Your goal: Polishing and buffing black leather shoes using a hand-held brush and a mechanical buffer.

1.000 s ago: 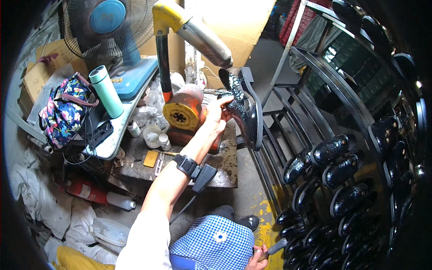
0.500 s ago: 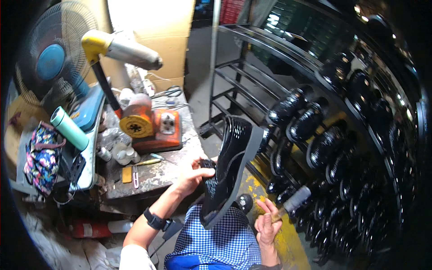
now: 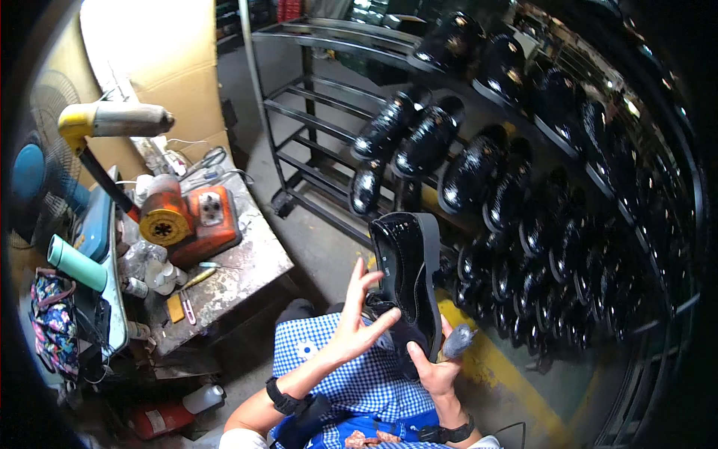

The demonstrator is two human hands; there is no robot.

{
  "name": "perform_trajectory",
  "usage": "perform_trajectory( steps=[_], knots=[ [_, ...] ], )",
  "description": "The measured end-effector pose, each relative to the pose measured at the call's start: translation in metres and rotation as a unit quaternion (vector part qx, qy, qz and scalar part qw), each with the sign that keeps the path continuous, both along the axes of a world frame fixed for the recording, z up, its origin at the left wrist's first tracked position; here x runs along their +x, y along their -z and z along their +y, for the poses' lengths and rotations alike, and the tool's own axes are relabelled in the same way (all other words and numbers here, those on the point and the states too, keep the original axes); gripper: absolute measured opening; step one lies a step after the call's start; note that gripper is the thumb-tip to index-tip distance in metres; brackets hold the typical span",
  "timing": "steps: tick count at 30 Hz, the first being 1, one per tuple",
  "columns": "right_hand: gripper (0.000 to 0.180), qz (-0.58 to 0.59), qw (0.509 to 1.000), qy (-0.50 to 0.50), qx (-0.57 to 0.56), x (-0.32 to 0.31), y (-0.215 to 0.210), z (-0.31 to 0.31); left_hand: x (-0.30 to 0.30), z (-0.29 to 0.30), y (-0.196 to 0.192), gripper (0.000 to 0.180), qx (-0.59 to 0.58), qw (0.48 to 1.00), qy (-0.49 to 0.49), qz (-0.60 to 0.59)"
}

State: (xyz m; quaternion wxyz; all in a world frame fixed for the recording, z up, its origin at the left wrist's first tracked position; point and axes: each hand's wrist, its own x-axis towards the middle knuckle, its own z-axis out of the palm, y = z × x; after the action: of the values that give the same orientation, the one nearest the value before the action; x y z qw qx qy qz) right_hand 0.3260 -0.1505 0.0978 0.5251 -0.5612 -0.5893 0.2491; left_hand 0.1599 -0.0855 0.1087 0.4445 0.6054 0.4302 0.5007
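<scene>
A glossy black leather shoe [image 3: 410,277] stands on end in front of me, heel up, its thick dark sole on the right and its opening turned left. My right hand [image 3: 437,370] grips the shoe low down near the toe, thumb on the upper. That same hand also keeps hold of a short-handled tool with a rounded grey head [image 3: 458,342], possibly a brush. My left hand [image 3: 357,318] has its fingers spread beside the shoe's opening. Its thumb reaches the tongue area; whether it touches cannot be told.
Black metal racks [image 3: 321,138] carry many shiny black shoes [image 3: 426,138] ahead and to the right. On the left, a worn bench [image 3: 247,277] bears an orange grinder-like machine [image 3: 202,224], scissors [image 3: 213,157] and small bottles. A turquoise flask [image 3: 77,263] and a fan [image 3: 37,165] are farther left.
My right hand has come up and taken hold of the shoe near its toe, the tool still in it. My left hand has let go and spread its fingers. The view has swung right.
</scene>
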Motion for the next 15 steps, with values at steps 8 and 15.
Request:
perform_trajectory(
  steps=[8,15],
  knots=[
    [0.06,0.28,0.952,0.099,-0.078,0.059,0.042,0.018,0.003,-0.004,0.053,0.037,-0.04,0.998,0.025,0.047],
    [0.068,0.393,0.903,0.171,-0.031,0.084,0.132,0.142,0.012,-0.021,0.075,0.028,0.064,0.963,0.012,0.261]
  ],
)
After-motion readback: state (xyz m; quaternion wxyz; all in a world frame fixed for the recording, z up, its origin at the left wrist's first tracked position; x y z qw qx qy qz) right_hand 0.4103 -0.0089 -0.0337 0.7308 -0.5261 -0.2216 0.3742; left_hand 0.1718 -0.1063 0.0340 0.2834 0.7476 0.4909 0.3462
